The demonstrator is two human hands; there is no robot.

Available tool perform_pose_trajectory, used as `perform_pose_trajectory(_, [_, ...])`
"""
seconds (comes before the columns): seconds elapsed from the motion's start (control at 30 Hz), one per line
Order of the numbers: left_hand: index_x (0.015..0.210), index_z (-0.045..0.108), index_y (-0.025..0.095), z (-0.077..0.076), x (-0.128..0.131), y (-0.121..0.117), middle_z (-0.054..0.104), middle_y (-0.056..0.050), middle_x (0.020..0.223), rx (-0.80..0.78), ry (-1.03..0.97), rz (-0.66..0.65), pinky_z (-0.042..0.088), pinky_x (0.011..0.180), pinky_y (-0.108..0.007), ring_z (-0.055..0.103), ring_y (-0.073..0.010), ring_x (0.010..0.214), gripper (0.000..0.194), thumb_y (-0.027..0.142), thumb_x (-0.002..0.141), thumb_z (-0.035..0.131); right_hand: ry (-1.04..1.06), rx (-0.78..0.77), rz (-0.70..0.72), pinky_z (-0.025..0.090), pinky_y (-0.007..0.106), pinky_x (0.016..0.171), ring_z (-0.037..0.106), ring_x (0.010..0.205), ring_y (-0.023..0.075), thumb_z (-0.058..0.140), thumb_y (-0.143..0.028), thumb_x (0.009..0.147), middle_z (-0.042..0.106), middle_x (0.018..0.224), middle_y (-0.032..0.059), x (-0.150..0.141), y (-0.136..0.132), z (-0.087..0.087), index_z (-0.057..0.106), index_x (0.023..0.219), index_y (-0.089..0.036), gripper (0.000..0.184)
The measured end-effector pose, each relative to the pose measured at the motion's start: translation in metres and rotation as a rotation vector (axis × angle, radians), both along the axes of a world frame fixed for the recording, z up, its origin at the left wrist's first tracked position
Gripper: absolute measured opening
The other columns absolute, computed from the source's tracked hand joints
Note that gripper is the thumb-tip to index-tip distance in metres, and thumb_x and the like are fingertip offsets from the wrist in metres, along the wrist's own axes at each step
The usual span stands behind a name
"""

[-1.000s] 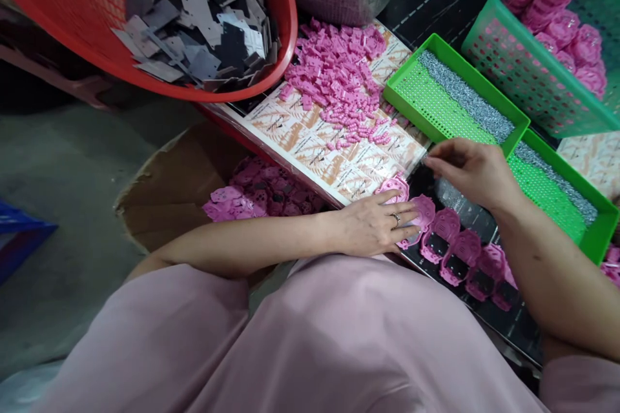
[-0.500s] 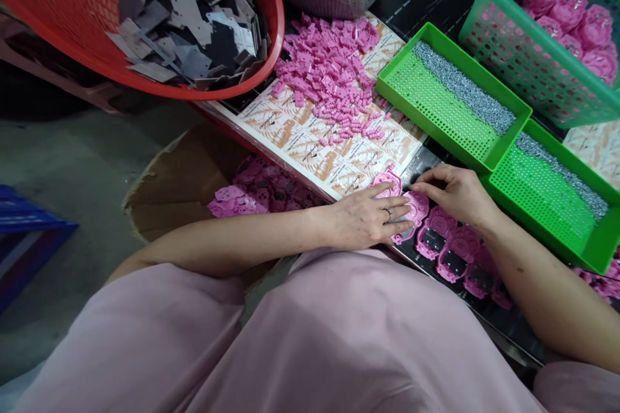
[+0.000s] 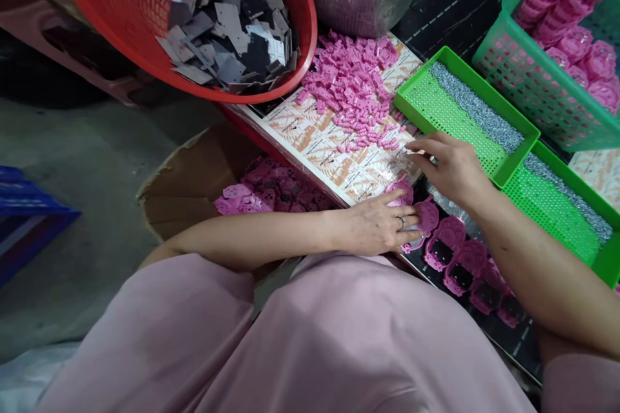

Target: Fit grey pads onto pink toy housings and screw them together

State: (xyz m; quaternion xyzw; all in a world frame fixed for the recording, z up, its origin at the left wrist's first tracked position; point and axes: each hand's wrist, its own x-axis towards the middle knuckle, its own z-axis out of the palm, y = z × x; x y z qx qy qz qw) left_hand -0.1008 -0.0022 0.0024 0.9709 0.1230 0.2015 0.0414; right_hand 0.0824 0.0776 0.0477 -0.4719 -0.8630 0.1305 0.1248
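My left hand point(image 3: 371, 224) lies flat with its fingers spread over pink plastic casings, covering part of a round-topped casing point(image 3: 401, 191) and the neighbouring casing point(image 3: 427, 216). Up and to the right, my right hand point(image 3: 453, 164) is raised over the table, thumb and forefinger close together. Whatever may be between those fingertips is too small to make out. Pink casings with dark plates point(image 3: 444, 242) stretch in a row along the table edge, below my right forearm. Just beyond the right fingertips lies a heap of small pink parts point(image 3: 356, 84).
A red basket point(image 3: 310, 45) of grey and black plates stands at the upper left. Green trays point(image 3: 421, 100) hold small silvery pieces. Behind them are a teal basket point(image 3: 523, 71) and a pale basket point(image 3: 358, 3) with pink parts. A cardboard box point(image 3: 179, 187) sits below the table edge.
My right hand came down to the casings beside my left hand, then moved up and left toward the small pink heap. My left hand stays on the casings. The camera view has shifted slightly.
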Motion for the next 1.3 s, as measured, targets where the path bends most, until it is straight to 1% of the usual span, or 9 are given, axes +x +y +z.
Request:
perform_pose_trajectory(0.17, [0.122, 0.064, 0.016, 0.001, 0.001, -0.003, 0.066, -0.013, 0.124, -0.016, -0.005, 0.023, 0.035, 0.109, -0.049, 0.059, -0.0240, 0.119, 0.034, 0.034, 0.093, 0.056, -0.113, -0.019, 0.004, 0.051, 0.038, 0.080, 0.063, 0.086, 0.0241, 0.056, -0.029, 0.088, 0.065, 0.096, 0.0128, -0.024, 0.021, -0.021, 0.068, 0.095, -0.015, 0.020])
perform_pose_trajectory(0.27, [0.120, 0.065, 0.017, 0.005, 0.001, -0.004, 0.065, -0.012, 0.125, -0.050, 0.013, 0.038, 0.035, 0.110, -0.047, 0.056, -0.0247, 0.122, 0.037, 0.039, 0.090, 0.060, -0.091, -0.032, 0.013, 0.051, 0.037, 0.077, 0.063, 0.081, 0.0223, 0.056, -0.030, 0.088, 0.066, 0.095, 0.0127, -0.021, 0.015, -0.015, 0.066, 0.091, -0.015, 0.019])
perform_pose_trajectory(0.5, [0.124, 0.063, 0.014, 0.012, 0.026, -0.007, 0.062, -0.012, 0.129, -0.067, -0.041, -0.052, 0.037, 0.107, -0.049, 0.055, -0.0267, 0.120, 0.042, 0.041, 0.092, 0.057, 0.399, -0.279, -0.336, 0.052, 0.030, 0.062, 0.066, 0.065, 0.0168, 0.064, -0.037, 0.081, 0.071, 0.077, 0.0034, 0.036, -0.030, 0.018, 0.067, 0.093, -0.020, 0.021])
perform_pose_trajectory(0.6, [0.124, 0.063, 0.014, 0.010, 0.040, -0.009, 0.061, -0.013, 0.131, -0.054, -0.011, -0.109, 0.037, 0.107, -0.048, 0.054, -0.0266, 0.123, 0.042, 0.040, 0.091, 0.059, 0.310, -0.220, -0.373, 0.052, 0.033, 0.068, 0.068, 0.073, 0.0186, 0.064, -0.037, 0.081, 0.073, 0.085, 0.0039, 0.062, -0.045, 0.014, 0.071, 0.097, -0.022, 0.023])
perform_pose_trajectory(0.7, [0.124, 0.063, 0.015, 0.007, 0.045, -0.010, 0.062, -0.012, 0.131, -0.037, 0.017, -0.133, 0.036, 0.108, -0.048, 0.055, -0.0251, 0.122, 0.040, 0.039, 0.094, 0.055, 0.189, -0.132, -0.284, 0.051, 0.034, 0.069, 0.068, 0.078, 0.0193, 0.062, -0.038, 0.084, 0.074, 0.091, 0.0043, 0.071, -0.050, 0.006, 0.074, 0.094, -0.024, 0.021])
perform_pose_trajectory(0.83, [0.121, 0.065, 0.015, 0.005, 0.041, -0.010, 0.064, -0.011, 0.128, -0.003, -0.043, -0.136, 0.038, 0.105, -0.046, 0.058, -0.0236, 0.118, 0.036, 0.036, 0.098, 0.046, 0.150, -0.095, -0.098, 0.050, 0.032, 0.070, 0.067, 0.080, 0.0192, 0.060, -0.035, 0.088, 0.073, 0.092, 0.0049, 0.047, -0.040, 0.002, 0.074, 0.093, -0.023, 0.020])
perform_pose_trajectory(1.0, [0.122, 0.064, 0.017, 0.007, 0.037, -0.014, 0.064, -0.010, 0.127, -0.004, -0.024, -0.124, 0.046, 0.087, -0.039, 0.062, -0.0229, 0.111, 0.033, 0.033, 0.096, 0.052, -0.048, -0.163, 0.071, 0.049, 0.033, 0.078, 0.065, 0.096, 0.0218, 0.056, -0.031, 0.090, 0.071, 0.104, 0.0062, -0.007, -0.014, -0.001, 0.073, 0.101, -0.024, 0.022])
perform_pose_trajectory(1.17, [0.122, 0.063, 0.017, 0.005, 0.039, -0.016, 0.063, -0.011, 0.129, -0.014, -0.013, -0.082, 0.045, 0.093, -0.038, 0.058, -0.0232, 0.117, 0.041, 0.043, 0.092, 0.058, -0.222, -0.202, 0.104, 0.044, 0.029, 0.064, 0.065, 0.088, 0.0216, 0.060, -0.023, 0.084, 0.071, 0.098, 0.0054, -0.042, 0.003, 0.003, 0.075, 0.092, -0.024, 0.016])
perform_pose_trajectory(1.3, [0.121, 0.064, 0.016, 0.001, 0.040, -0.012, 0.064, -0.012, 0.126, 0.017, 0.007, -0.081, 0.043, 0.099, -0.039, 0.058, -0.0238, 0.119, 0.041, 0.043, 0.090, 0.061, -0.200, -0.178, 0.040, 0.046, 0.030, 0.067, 0.066, 0.089, 0.0220, 0.055, -0.022, 0.088, 0.071, 0.100, 0.0073, -0.042, 0.000, 0.017, 0.072, 0.098, -0.021, 0.020])
